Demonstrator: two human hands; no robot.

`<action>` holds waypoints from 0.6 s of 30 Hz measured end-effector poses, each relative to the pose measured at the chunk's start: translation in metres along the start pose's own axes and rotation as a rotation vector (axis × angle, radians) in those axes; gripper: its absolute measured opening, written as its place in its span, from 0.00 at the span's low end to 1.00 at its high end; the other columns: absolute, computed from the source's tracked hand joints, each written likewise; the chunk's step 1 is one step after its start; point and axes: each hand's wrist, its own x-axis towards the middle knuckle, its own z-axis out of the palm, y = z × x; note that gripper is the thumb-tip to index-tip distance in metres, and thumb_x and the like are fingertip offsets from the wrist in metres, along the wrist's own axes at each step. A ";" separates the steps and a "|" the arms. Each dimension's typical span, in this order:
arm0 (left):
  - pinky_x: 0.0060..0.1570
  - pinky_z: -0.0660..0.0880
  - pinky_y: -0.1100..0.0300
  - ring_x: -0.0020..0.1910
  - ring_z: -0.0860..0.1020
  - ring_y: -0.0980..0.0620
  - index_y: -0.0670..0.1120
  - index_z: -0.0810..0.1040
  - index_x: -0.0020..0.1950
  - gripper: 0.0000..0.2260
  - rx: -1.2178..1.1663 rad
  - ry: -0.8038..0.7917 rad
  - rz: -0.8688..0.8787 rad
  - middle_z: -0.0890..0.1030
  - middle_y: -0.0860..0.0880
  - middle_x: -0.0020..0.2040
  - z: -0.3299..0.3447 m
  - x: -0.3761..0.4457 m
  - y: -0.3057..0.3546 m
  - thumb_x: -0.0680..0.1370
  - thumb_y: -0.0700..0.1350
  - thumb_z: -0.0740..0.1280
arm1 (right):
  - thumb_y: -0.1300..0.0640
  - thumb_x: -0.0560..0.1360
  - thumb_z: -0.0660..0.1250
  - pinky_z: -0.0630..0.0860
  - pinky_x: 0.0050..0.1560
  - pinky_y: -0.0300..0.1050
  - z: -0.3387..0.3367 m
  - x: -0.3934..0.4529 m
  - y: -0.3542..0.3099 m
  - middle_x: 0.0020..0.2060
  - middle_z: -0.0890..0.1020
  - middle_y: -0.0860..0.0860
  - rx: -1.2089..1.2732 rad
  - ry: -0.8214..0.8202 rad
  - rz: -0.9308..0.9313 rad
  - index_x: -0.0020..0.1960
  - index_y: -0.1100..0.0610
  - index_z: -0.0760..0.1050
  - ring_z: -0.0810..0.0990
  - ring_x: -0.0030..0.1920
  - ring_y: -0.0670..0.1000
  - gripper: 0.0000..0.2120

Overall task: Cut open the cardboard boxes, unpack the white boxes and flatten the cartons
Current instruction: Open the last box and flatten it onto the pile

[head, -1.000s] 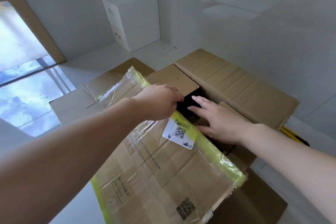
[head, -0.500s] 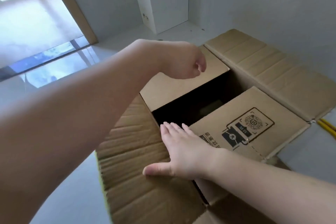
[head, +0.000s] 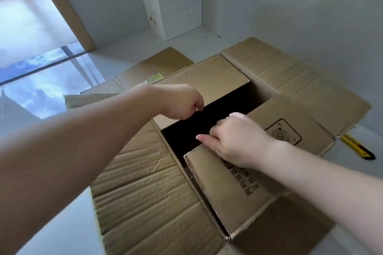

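Observation:
A brown cardboard carton (head: 145, 188) stands open on the floor in front of me, its long flaps spread out left and right. Its inside shows only as a dark gap. My left hand (head: 178, 101) curls over the edge of the far inner flap (head: 215, 74). My right hand (head: 238, 141) grips the edge of the near inner flap (head: 238, 196), which carries black printing. Two white boxes (head: 176, 0) are stacked in the far corner against the wall.
A yellow and black utility knife (head: 358, 147) lies on the floor to the right of the carton. Flattened cardboard with yellow-green tape (head: 153, 66) lies behind the carton. A glass door with a wooden frame (head: 62, 8) is at the left.
The taped plastic-wrapped flap has been folded away to the left. My left hand dropped onto the far inner flap, and my right hand moved from the left flap to the near inner flap's edge.

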 end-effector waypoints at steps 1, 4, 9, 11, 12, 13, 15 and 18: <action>0.56 0.75 0.52 0.53 0.77 0.51 0.56 0.76 0.61 0.17 -0.018 0.037 -0.005 0.79 0.53 0.57 -0.004 0.002 -0.001 0.76 0.43 0.56 | 0.39 0.80 0.45 0.69 0.55 0.49 -0.011 -0.004 0.003 0.38 0.79 0.50 0.017 0.034 0.003 0.39 0.54 0.75 0.77 0.44 0.52 0.27; 0.56 0.75 0.52 0.53 0.77 0.53 0.57 0.77 0.60 0.17 -0.085 0.074 0.038 0.79 0.56 0.55 -0.011 0.012 0.010 0.75 0.43 0.56 | 0.39 0.79 0.51 0.64 0.38 0.44 -0.052 -0.020 0.006 0.27 0.72 0.46 0.150 0.019 0.099 0.29 0.54 0.67 0.71 0.31 0.48 0.26; 0.57 0.73 0.57 0.52 0.75 0.57 0.56 0.76 0.62 0.17 -0.153 0.119 0.168 0.77 0.59 0.56 0.008 0.035 0.041 0.77 0.43 0.58 | 0.34 0.74 0.58 0.65 0.20 0.32 -0.107 -0.058 0.012 0.21 0.75 0.46 0.076 -0.484 0.212 0.32 0.51 0.73 0.74 0.25 0.40 0.24; 0.57 0.74 0.57 0.52 0.75 0.57 0.56 0.75 0.64 0.16 -0.125 0.058 0.224 0.76 0.58 0.57 0.022 0.037 0.050 0.78 0.44 0.58 | 0.32 0.72 0.60 0.67 0.25 0.34 -0.112 -0.074 0.019 0.27 0.79 0.43 0.025 -0.649 0.266 0.35 0.48 0.75 0.76 0.27 0.39 0.21; 0.57 0.74 0.57 0.53 0.76 0.55 0.56 0.74 0.65 0.16 -0.115 0.026 0.235 0.77 0.56 0.58 0.030 0.036 0.052 0.79 0.44 0.57 | 0.32 0.71 0.60 0.68 0.28 0.36 -0.108 -0.081 0.023 0.30 0.80 0.43 0.018 -0.702 0.303 0.37 0.47 0.75 0.77 0.30 0.40 0.20; 0.57 0.75 0.56 0.55 0.76 0.53 0.55 0.73 0.66 0.17 -0.101 -0.002 0.237 0.76 0.54 0.60 0.036 0.035 0.052 0.79 0.44 0.57 | 0.32 0.71 0.60 0.69 0.29 0.39 -0.100 -0.088 0.027 0.32 0.81 0.43 0.010 -0.746 0.337 0.38 0.47 0.75 0.78 0.32 0.41 0.20; 0.58 0.74 0.55 0.58 0.76 0.51 0.53 0.72 0.67 0.18 -0.051 -0.056 0.229 0.76 0.52 0.62 0.046 0.034 0.052 0.79 0.44 0.57 | 0.32 0.72 0.59 0.71 0.31 0.42 -0.072 -0.098 0.033 0.34 0.81 0.46 0.015 -0.845 0.426 0.40 0.50 0.76 0.80 0.36 0.47 0.22; 0.58 0.74 0.52 0.59 0.75 0.48 0.50 0.72 0.68 0.18 0.055 -0.094 0.220 0.74 0.49 0.63 0.057 0.039 0.052 0.78 0.43 0.57 | 0.29 0.71 0.57 0.75 0.37 0.46 -0.025 -0.109 0.044 0.32 0.82 0.49 0.161 -0.880 0.637 0.38 0.53 0.75 0.82 0.36 0.54 0.27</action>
